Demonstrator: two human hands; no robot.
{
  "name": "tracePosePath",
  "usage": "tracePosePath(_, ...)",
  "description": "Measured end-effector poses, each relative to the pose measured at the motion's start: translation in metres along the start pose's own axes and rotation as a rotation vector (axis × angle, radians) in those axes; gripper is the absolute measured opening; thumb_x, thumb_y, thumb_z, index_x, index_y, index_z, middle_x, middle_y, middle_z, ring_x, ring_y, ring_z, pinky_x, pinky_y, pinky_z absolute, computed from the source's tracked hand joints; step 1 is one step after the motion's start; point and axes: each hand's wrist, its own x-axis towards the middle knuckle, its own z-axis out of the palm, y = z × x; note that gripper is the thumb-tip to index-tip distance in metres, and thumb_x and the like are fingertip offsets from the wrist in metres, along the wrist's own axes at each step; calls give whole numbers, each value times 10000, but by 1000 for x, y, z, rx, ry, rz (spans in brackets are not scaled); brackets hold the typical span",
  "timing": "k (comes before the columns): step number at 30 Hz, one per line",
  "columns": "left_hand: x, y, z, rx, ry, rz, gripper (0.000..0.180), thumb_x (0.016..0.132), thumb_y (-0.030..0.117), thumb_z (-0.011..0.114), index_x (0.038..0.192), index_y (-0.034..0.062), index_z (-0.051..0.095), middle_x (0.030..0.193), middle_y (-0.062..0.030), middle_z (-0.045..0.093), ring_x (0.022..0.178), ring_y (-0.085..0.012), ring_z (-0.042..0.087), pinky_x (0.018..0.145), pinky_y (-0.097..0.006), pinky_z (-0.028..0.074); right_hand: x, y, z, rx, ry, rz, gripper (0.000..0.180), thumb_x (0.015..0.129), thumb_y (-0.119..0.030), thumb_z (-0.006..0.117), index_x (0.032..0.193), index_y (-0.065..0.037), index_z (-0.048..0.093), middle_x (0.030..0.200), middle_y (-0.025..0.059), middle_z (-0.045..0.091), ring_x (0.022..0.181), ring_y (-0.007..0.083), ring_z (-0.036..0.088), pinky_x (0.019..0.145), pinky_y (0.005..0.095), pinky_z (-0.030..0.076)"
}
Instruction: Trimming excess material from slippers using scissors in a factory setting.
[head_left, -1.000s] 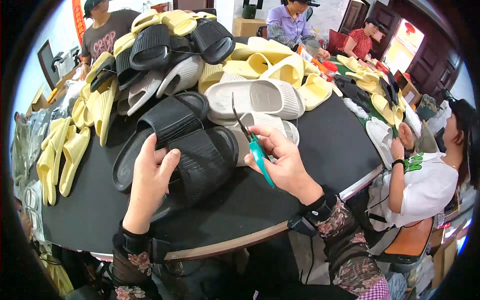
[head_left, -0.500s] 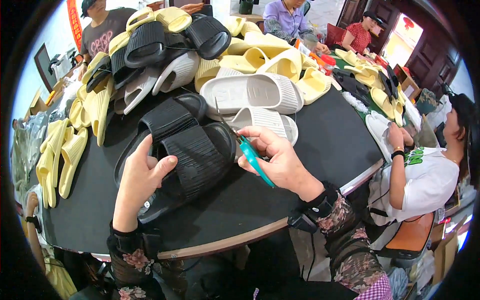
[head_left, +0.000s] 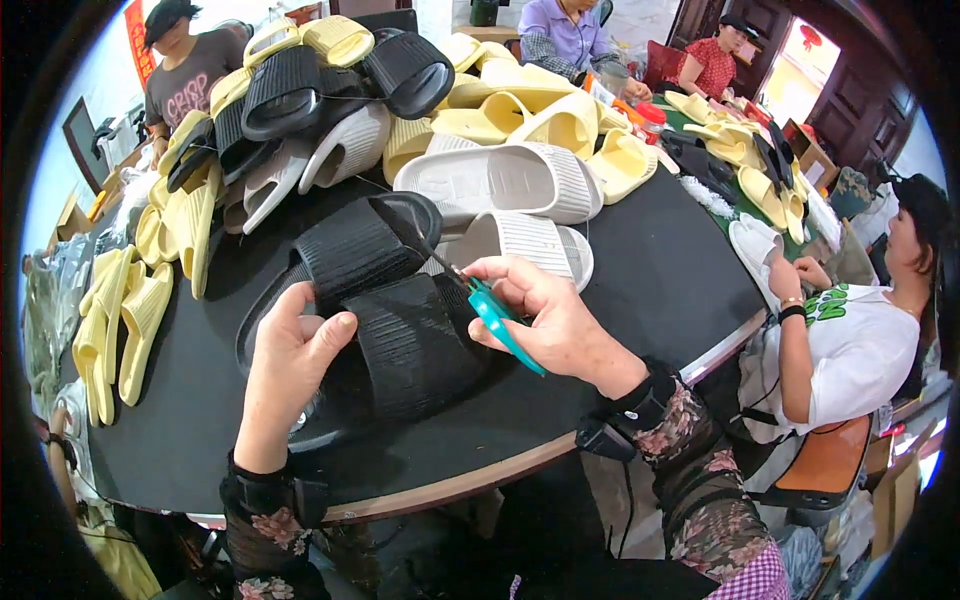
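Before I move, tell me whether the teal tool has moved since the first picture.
Yes: the teal tool's blade tip, then over the upper grey slipper, now sits lower and left of there.

Black slippers (head_left: 415,345): solid black, ribbed straps. Under them: tabletop (head_left: 640,330), near-black, pale tan edge. Just right of them: hand tool (head_left: 500,322), teal handle, dark metal end. Beyond them, to the right: light grey slippers (head_left: 480,180), ribbed straps. Left of them: plain pale yellow slippers (head_left: 145,325). Behind them: slipper pile (head_left: 345,145), mixed black, grey, pale yellow. Nearer than them: sleeves (head_left: 700,500), sheer black, pinkish flowers; right one adds purple-white gingham. Far right of them: shirt (head_left: 865,340), white, green print; seat (head_left: 825,460), orange.
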Motion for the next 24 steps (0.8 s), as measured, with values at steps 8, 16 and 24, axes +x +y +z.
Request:
tracePosePath(8, 1, -9, 3, -86, -35, 108, 480, 822, 262, 695, 1054, -79, 450, 539, 48, 424, 519, -5, 348, 451, -183, 255, 0, -2, 0, 13, -25, 18, 403, 803, -77, 676, 1156, -18, 491, 786, -10, 586, 732, 30, 525, 642, 202, 433)
tracePosePath(16, -3, -10, 8, -39, -63, 99, 720, 804, 313, 709, 1220, -146, 342, 538, 14, 450, 520, -17, 382, 459, -176, 280, 0, 0, 0, 41, -22, -9, 405, 805, -74, 675, 1159, -20, 487, 784, -10, 581, 723, 30, 525, 640, 202, 431)
tracePosePath(24, -5, 1, 8, -88, -72, 77, 655, 809, 281, 706, 1205, -120, 372, 552, 15, 486, 507, -19, 404, 439, -171, 286, -2, -5, -3, 98, -5, 47, 446, 820, -45, 654, 1225, -48, 467, 811, -13, 546, 690, 29, 505, 605, 180, 412)
